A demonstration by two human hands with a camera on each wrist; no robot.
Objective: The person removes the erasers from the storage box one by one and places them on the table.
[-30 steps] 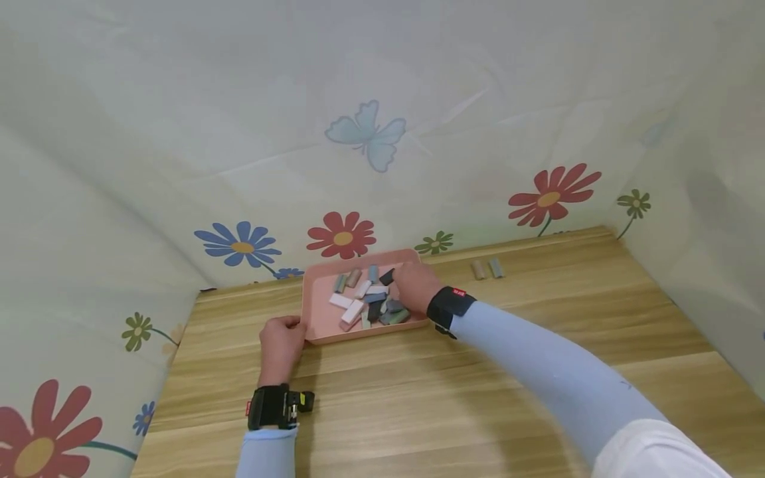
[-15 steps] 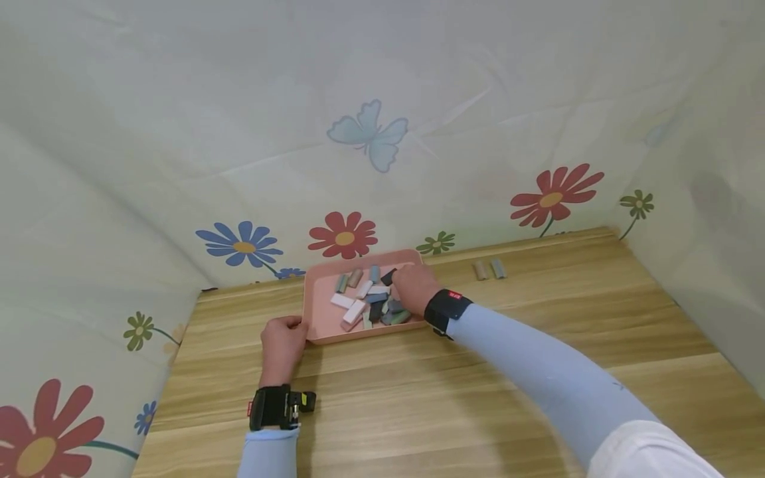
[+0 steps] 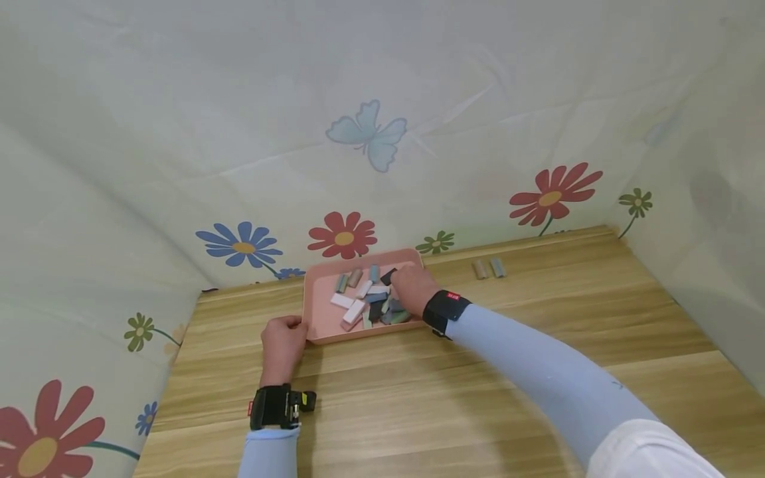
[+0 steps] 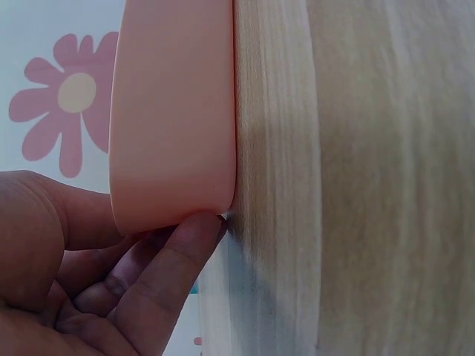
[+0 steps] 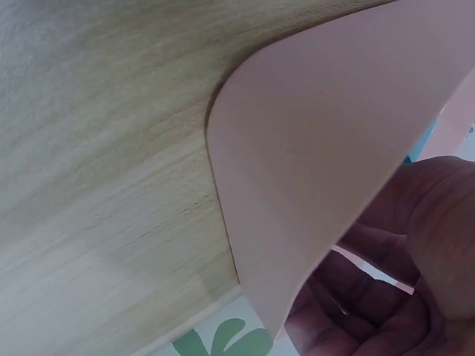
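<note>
A shallow pink tray (image 3: 319, 325) sits at the back of the wooden table, with several small blocks inside, white, black, blue, green and brown. My left hand (image 3: 283, 345) pinches the tray's front left corner; in the left wrist view its thumb and fingers meet the tray's wall at rim and base. Reaching over the tray's right side, my right hand (image 3: 414, 290) has its fingers down among the blocks, right beside a black block (image 3: 388, 276). In the right wrist view, the tray wall partly hides those curled fingers, and I cannot tell whether they hold a block.
Two small pieces, one brown (image 3: 480, 269) and one blue-green (image 3: 497, 267), lie side by side on the wooden table (image 3: 382, 405) right of the tray. A white sheet printed with flowers and a butterfly (image 3: 370, 136) stands right behind the table and along its sides.
</note>
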